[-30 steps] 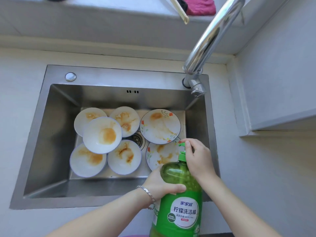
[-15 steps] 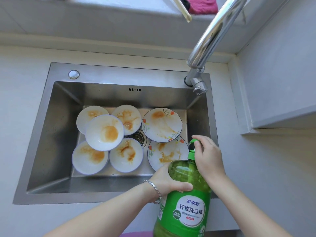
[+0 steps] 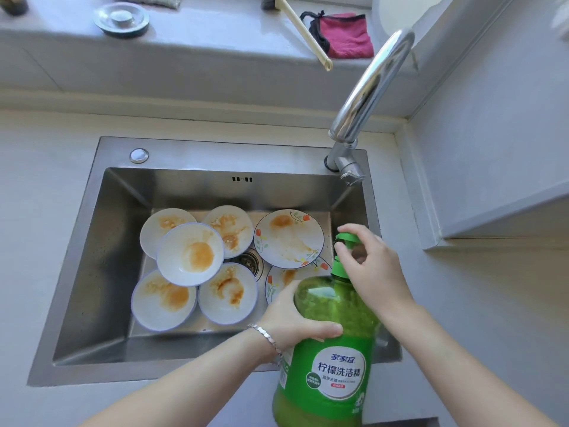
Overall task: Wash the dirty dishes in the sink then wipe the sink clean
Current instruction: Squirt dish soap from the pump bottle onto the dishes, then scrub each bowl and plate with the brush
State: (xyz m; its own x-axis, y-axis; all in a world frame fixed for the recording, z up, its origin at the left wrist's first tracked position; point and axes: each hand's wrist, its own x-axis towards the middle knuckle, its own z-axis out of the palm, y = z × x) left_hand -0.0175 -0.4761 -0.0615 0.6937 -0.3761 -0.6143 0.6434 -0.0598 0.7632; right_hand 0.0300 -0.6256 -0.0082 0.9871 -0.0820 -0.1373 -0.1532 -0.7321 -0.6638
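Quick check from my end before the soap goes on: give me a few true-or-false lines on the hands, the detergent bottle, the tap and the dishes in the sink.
1. The left hand holds the body of the green detergent bottle. True.
2. The right hand is on the faucet. False: its grip is at the bottle's green pump top.
3. Water is running. False: no stream shows.
4. The dishes in the sink carry orange-brown residue. True.
5. The pink cloth lies in the sink. False: it sits on the ledge behind.
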